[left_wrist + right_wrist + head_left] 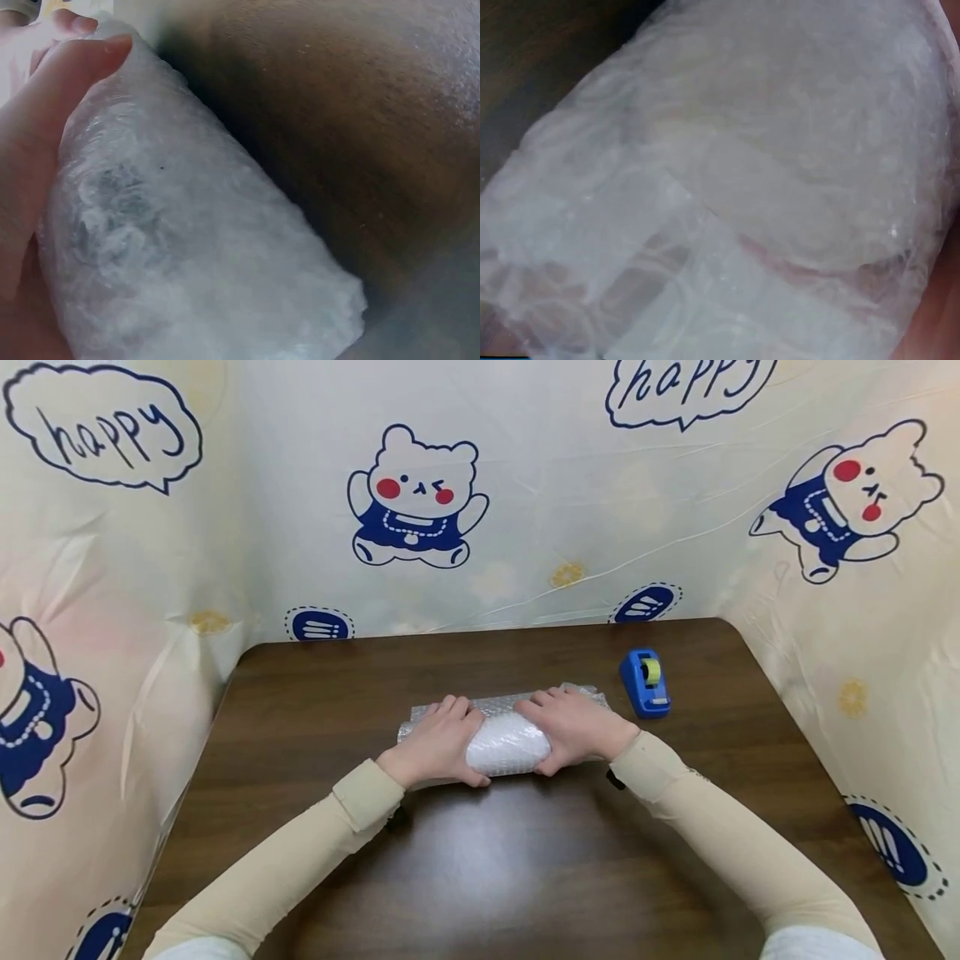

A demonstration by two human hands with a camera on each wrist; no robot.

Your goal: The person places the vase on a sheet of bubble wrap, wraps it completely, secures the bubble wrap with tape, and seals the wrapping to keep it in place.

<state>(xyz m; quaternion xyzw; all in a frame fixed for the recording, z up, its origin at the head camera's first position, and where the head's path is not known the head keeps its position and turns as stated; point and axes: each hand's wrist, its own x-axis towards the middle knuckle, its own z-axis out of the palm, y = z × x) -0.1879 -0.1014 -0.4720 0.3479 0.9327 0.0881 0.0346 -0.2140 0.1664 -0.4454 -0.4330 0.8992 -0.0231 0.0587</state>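
A bundle rolled in clear bubble wrap (pixel 508 745) lies crosswise on the brown table, in the middle of the head view. My left hand (pixel 441 745) grips its left part, fingers over the top and thumb along the near side. On the right part, my right hand (pixel 577 728) holds it the same way. Loose wrap edges stick out past both hands. In the left wrist view the wrap (pixel 187 225) fills the centre beside the thumb. Layered, crinkled wrap (pixel 780 135) takes up most of the right wrist view; what lies inside is hidden.
A blue tape dispenser (pixel 647 685) with a yellowish roll stands on the wooden table (pixel 495 860), right of and beyond the bundle. Light curtains (pixel 540 510) printed with cartoon bears enclose the table at the back and both sides.
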